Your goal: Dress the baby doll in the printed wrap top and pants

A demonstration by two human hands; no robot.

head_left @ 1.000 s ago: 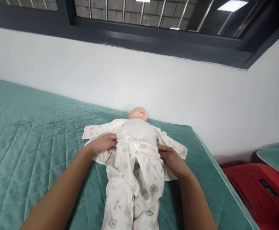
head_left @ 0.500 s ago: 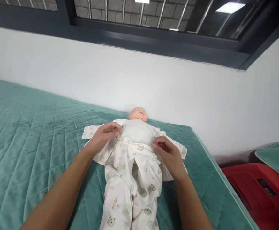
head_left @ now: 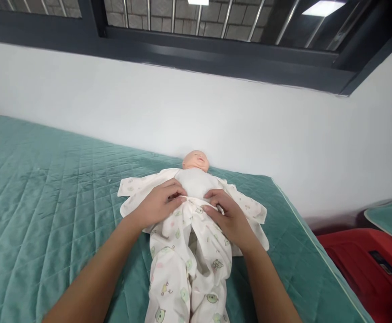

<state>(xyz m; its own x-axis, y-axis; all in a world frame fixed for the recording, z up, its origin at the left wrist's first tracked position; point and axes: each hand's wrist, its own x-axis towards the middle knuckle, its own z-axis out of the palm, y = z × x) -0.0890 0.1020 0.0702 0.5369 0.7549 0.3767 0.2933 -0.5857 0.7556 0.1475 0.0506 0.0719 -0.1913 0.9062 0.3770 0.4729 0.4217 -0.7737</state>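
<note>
A baby doll (head_left: 196, 160) lies on its back with its head towards the wall. Its pale torso (head_left: 196, 181) shows between the spread sides of a white baby jacket (head_left: 248, 204). White baby pants (head_left: 171, 269) with green and pink animal prints cover its legs, with a gap at the crotch. My left hand (head_left: 164, 202) has thumb and fingers closed on the waistband, left of the middle. On the other side, my right hand (head_left: 228, 215) pinches the same waistband, its index finger against the torso. The fabric between the fingertips is partly hidden.
A green quilted mattress cover (head_left: 64, 202) lies under the doll, its piped edge running down the right. Behind stands a white wall (head_left: 169, 107) below a dark window frame (head_left: 216, 58) with metal bars. A red plastic chair or stool (head_left: 360, 260) stands at the right.
Both hands have moved inward from the sides of the torso to the front of the pants' waistband, and their fingers have closed on it. The view has shifted slightly.
</note>
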